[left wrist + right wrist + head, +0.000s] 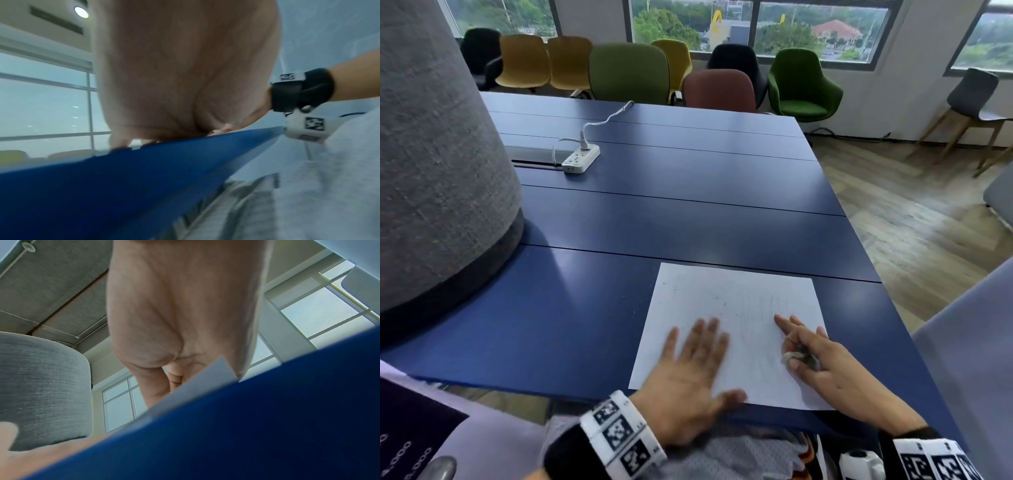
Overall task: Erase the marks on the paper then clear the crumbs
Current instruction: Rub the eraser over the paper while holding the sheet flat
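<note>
White paper (736,308) faintly smudged, crumb-flecked, under flat left hand (688,373); right hand (825,363) fingers (784,323) pinching grubby eraser (792,356).

The bench (688,222) is dark blue, with thin dark lines between its boards. The paper (736,308) on it is white, with faint grey pencil strokes and some small dark specks. The eraser (792,356) is dirty white with grey smudges. The power strip (581,158) and its cable are white. The big pillar (438,171) has grey woven fabric and a darker band at the bottom. The wrist bands (619,435) are white with black square patterns, on black straps. The chairs (630,73) behind are mustard yellow, olive green, bright green, black and dull red. The floor (914,219) is brown wood in herringbone pattern.
</note>
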Available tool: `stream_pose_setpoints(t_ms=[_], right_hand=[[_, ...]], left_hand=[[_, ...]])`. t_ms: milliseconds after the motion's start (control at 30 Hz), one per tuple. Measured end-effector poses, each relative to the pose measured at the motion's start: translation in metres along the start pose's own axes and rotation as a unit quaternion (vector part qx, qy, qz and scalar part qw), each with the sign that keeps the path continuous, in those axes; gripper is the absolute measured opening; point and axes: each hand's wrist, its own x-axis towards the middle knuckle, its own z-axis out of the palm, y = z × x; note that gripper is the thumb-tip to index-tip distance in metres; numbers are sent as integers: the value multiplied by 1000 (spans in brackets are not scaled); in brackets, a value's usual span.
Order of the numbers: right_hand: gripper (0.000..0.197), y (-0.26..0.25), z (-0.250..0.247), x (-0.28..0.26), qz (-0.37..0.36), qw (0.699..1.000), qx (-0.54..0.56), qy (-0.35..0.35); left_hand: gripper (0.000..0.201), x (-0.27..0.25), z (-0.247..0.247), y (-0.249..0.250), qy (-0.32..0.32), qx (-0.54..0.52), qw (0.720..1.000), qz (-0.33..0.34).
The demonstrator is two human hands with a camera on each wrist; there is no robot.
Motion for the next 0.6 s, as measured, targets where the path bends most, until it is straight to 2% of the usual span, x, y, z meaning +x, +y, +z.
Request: stream_pose_setpoints(t_ms=[100, 200, 333, 467, 600], right_hand=[[46, -1, 0, -1, 4, 1000, 2, -7], [46, -1, 0, -2, 6, 1000, 2, -13], [46, -1, 1, -1, 7, 1000, 11, -6], [40, 2, 2, -1, 12, 1000, 17, -3], [40, 5, 2, 0, 10, 1000, 3, 6]], left_hand=[[129, -3, -20, -34, -24, -6, 992, -121], [129, 5, -51, -49, -35, 25, 988, -151], [97, 42, -77, -38, 6, 83, 992, -94], [92, 80, -68, -2, -34, 117, 992, -30], [88, 93, -53, 19, -46, 96, 994, 33]])
